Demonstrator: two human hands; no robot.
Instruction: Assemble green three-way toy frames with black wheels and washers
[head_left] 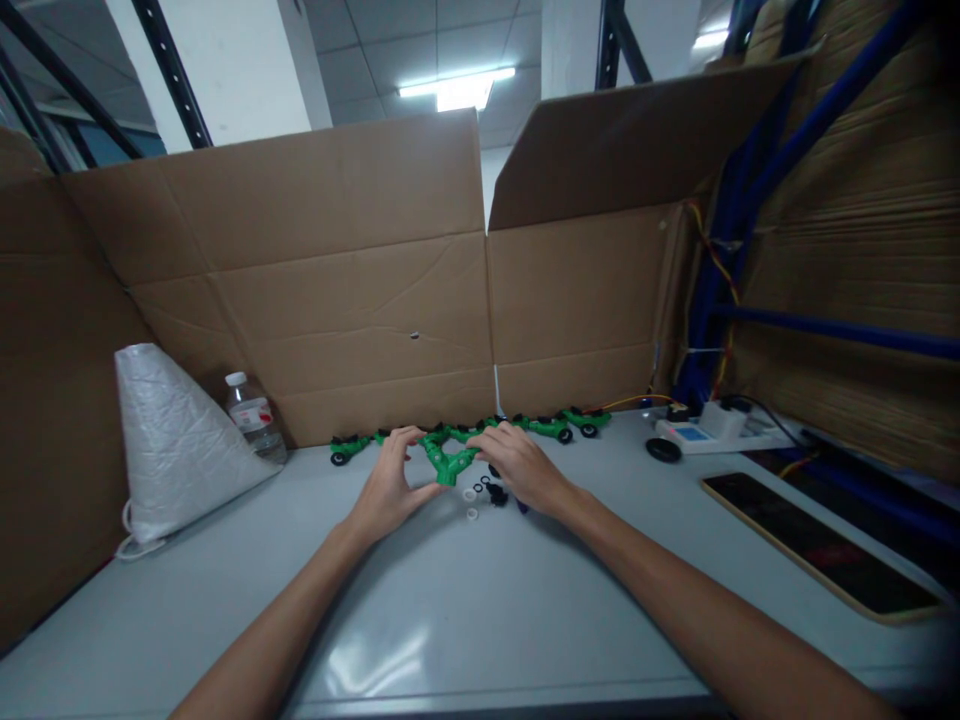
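Note:
A green plastic toy frame is held just above the grey table between both hands. My left hand pinches its left side with fingers and thumb. My right hand grips its right side with curled fingers. Small white rings and black rings lie on the table right under the hands. A row of finished green toys with black wheels stands behind, along the cardboard wall.
Cardboard sheets wall off the back and left. A white bag and a water bottle stand at the left. At the right lie a dark tablet, a small white device with cables, and a black disc.

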